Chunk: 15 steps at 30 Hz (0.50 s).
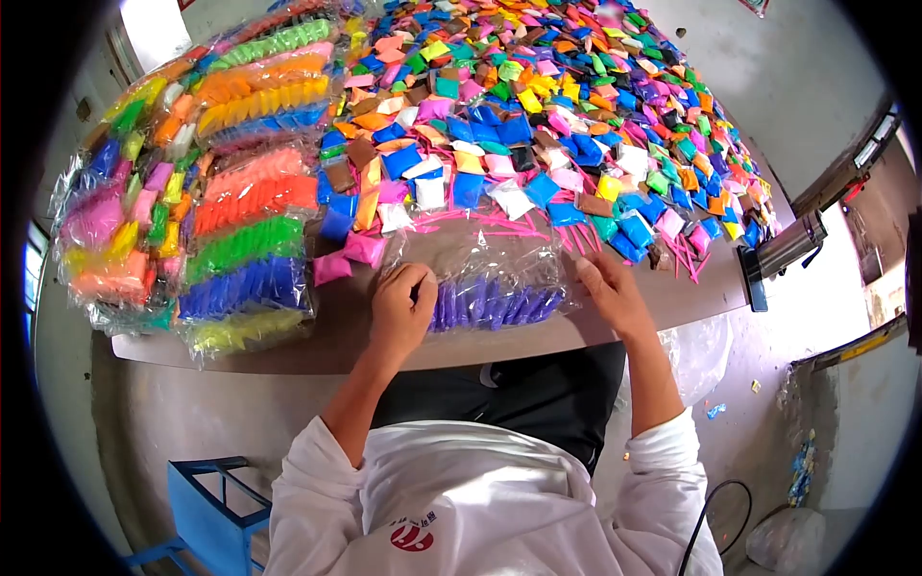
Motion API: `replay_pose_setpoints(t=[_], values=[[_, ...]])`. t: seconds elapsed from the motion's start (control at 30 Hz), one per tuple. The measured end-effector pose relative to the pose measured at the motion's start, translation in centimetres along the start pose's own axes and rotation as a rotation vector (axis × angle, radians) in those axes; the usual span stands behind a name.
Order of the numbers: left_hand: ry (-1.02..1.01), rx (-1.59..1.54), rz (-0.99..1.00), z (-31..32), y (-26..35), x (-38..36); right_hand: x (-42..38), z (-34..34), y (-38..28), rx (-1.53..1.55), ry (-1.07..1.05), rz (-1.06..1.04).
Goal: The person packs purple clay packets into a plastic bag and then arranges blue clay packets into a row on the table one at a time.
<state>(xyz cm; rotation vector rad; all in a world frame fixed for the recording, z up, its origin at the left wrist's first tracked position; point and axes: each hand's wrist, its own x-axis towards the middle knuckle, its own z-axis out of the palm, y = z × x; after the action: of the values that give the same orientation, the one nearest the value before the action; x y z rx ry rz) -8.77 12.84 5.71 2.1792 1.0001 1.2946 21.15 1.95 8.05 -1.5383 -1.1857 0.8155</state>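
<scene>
The left hand [401, 309] has its fingers curled inward, fingertips pressing the left end of a clear plastic bag [480, 274] on the brown table [672, 302]. The right hand [610, 291] lies flatter, fingers close together, pinning the bag's right edge. Inside the bag sits one row of purple clay packets [495, 305], roughly eight, though the exact count is hard to tell. Thin pink plastic sticks [499, 228] lie scattered just behind the bag. Beyond them spreads a heap of small clay packets in many colours [557, 115], too many to count. To the left stand stacked clear bags filled with sorted rows of coloured packets [245, 240]. A blue stool [206, 514] stands below the table.
</scene>
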Motion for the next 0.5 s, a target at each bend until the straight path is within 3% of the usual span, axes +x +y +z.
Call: replay_pose_setpoints(t=[0.13, 0.27, 0.37, 0.43, 0.47, 0.5], values=[[0.010, -0.022, -0.035, 0.1, 0.1, -0.3, -2.2, 0.5, 0.1, -0.035, 0.242, -0.057], [0.020, -0.009, -0.042, 0.3, 0.0, -0.6, -3.3, 1.4, -1.3, 0.015, 0.262, -0.057], [0.031, 0.009, -0.034, 0.5, -0.1, -0.8, -2.2, 1.8, -1.9, 0.095, 0.158, -0.040], [0.039, 0.030, -0.018, 0.7, -0.3, -0.8, -0.7, 2.8, -3.5, -0.043, 0.247, -0.235], [0.045, 0.050, -0.004, 0.8, -0.3, -0.9, 0.3, 3.6, -4.7, -0.043, 0.246, -0.234], [0.043, 0.051, -0.007, 0.8, -0.3, -1.1, 1.4, 4.4, -6.2, -0.172, 0.216, -0.467]])
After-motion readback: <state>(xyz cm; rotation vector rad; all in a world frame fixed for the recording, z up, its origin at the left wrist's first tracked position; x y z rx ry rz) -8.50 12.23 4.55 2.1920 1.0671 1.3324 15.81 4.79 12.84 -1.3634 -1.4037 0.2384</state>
